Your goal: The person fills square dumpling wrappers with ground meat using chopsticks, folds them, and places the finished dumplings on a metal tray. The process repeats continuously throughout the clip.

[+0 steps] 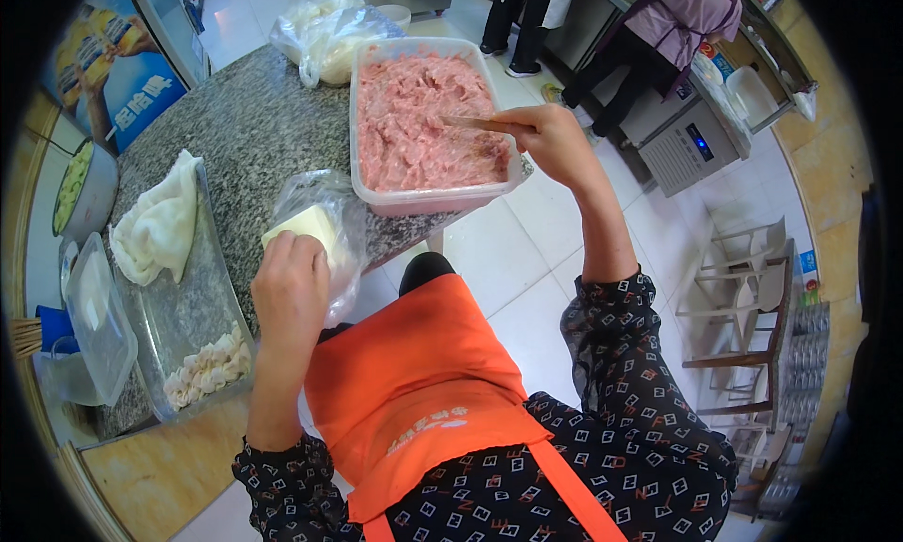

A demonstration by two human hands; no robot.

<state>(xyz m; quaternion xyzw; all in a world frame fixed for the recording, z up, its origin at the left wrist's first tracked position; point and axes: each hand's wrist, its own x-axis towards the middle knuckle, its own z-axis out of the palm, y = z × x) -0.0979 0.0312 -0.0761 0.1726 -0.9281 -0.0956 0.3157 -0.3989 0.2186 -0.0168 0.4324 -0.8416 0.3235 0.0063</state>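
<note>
My right hand (554,143) grips a thin flat wooden stick (480,124), its tip at the meat. Below it, pink minced meat (423,112) fills a rectangular translucent plastic tub (430,198). My left hand (291,281) curls over the near end of a stack of pale square dough wrappers (310,225); its fingertips are partly hidden. Around and under the stack lies a clear plastic bag (346,260), hanging over the table edge. Left of that hand is a clear tray (166,309) with several folded dumplings (208,373) at its near end.
A white cloth (159,221) covers part of the tray's far end. On the granite table (282,112) also stand a pot of chopped green vegetable (88,186), a plastic lid (102,316) and bagged pale food (331,45). Two people (525,20) (656,41) stand beyond, near a steel counter (695,147).
</note>
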